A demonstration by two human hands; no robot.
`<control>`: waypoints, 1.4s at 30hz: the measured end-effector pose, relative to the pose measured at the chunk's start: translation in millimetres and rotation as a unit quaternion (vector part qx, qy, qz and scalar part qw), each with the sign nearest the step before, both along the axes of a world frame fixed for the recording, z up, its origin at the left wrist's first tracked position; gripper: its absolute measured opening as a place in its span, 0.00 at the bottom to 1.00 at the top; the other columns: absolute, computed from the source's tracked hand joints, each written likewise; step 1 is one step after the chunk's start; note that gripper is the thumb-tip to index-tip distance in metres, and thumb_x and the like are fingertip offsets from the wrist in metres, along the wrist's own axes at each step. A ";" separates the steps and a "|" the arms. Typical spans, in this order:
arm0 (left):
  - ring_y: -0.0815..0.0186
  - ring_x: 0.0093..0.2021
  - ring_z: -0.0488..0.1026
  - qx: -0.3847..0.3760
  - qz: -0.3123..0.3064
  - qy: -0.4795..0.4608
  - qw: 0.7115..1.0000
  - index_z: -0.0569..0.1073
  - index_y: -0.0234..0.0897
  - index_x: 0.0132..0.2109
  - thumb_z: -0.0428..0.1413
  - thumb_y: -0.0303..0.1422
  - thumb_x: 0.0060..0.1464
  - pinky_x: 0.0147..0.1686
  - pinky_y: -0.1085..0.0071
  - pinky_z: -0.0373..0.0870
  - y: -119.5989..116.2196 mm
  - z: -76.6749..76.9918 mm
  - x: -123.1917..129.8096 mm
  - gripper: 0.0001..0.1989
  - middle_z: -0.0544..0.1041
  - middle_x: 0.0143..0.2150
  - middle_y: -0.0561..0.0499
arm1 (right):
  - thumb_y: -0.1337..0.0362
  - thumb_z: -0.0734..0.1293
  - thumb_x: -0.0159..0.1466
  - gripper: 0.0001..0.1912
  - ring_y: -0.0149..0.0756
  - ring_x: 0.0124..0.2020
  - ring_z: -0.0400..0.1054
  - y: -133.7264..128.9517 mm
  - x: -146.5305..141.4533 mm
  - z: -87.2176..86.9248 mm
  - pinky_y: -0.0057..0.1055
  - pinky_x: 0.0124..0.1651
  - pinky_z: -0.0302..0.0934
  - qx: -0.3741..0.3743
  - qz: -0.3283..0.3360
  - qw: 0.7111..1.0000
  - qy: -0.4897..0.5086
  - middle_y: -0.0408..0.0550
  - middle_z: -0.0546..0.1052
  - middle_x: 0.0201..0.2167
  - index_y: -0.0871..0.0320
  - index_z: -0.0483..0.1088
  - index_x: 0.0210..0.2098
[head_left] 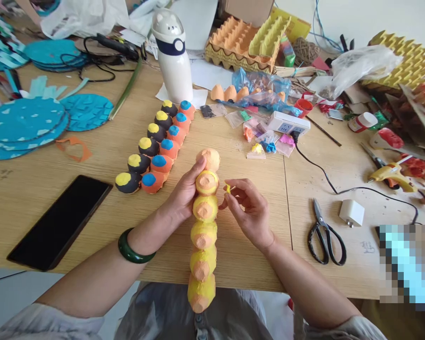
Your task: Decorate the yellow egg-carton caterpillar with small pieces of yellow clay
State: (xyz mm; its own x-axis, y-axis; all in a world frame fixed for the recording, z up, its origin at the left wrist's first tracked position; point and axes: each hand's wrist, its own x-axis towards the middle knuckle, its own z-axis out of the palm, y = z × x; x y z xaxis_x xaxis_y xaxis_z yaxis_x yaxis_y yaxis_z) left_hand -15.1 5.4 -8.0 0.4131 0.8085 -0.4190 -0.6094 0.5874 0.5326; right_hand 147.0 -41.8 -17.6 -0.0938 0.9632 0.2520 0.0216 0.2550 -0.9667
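My left hand (184,192) is closed around the far part of an egg carton strip (203,234), which points toward me and reaches over the table's near edge. Yellow modelling clay covers the sides of its nearer cups, leaving their peach tips bare. The second cup from the far end has only a yellow band; the farthest one is plain peach. Just right of the strip, my right hand (250,211) pinches a small bit of yellow clay (228,188) between thumb and finger, apart from the strip.
Two finished-looking strips lie left of centre, one black with yellow tops (148,146), the other orange with blue tops (169,147). A phone (61,222) rests at left. Right are scissors (324,236), a white charger (352,212), a power strip (289,123) and clay packets (257,150).
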 end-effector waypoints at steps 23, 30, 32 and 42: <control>0.61 0.38 0.81 0.115 -0.052 0.043 0.991 0.80 0.39 0.49 0.71 0.38 0.50 0.35 0.68 0.79 -4.5 5.9 3.0 0.20 0.83 0.41 0.49 | 0.51 0.75 0.59 0.18 0.28 0.25 0.63 29.8 13.9 -5.1 0.27 0.26 0.65 -0.323 0.015 0.908 0.265 0.40 0.72 0.27 0.59 0.79 0.39; 0.66 0.38 0.80 0.097 -0.043 0.054 0.993 0.83 0.37 0.49 0.74 0.30 0.45 0.35 0.75 0.76 -3.4 3.9 4.4 0.22 0.86 0.42 0.50 | 0.51 0.76 0.59 0.16 0.29 0.26 0.66 29.0 15.3 -5.1 0.28 0.32 0.67 -0.332 -0.031 0.910 0.245 0.42 0.77 0.29 0.56 0.80 0.38; 0.65 0.40 0.81 0.100 -0.037 0.059 0.993 0.83 0.38 0.50 0.74 0.29 0.45 0.37 0.73 0.77 -4.1 4.4 4.9 0.23 0.86 0.44 0.50 | 0.51 0.75 0.59 0.16 0.30 0.27 0.67 28.6 15.8 -5.0 0.30 0.34 0.68 -0.338 -0.029 0.910 0.240 0.42 0.78 0.29 0.56 0.80 0.39; 0.65 0.46 0.79 0.142 -0.103 0.016 0.984 0.83 0.38 0.54 0.70 0.32 0.53 0.43 0.75 0.74 -4.3 -1.1 2.9 0.20 0.85 0.48 0.47 | 0.50 0.71 0.64 0.17 0.29 0.22 0.63 21.2 9.4 2.5 0.27 0.27 0.63 -0.298 -0.090 0.931 0.190 0.37 0.71 0.22 0.54 0.76 0.45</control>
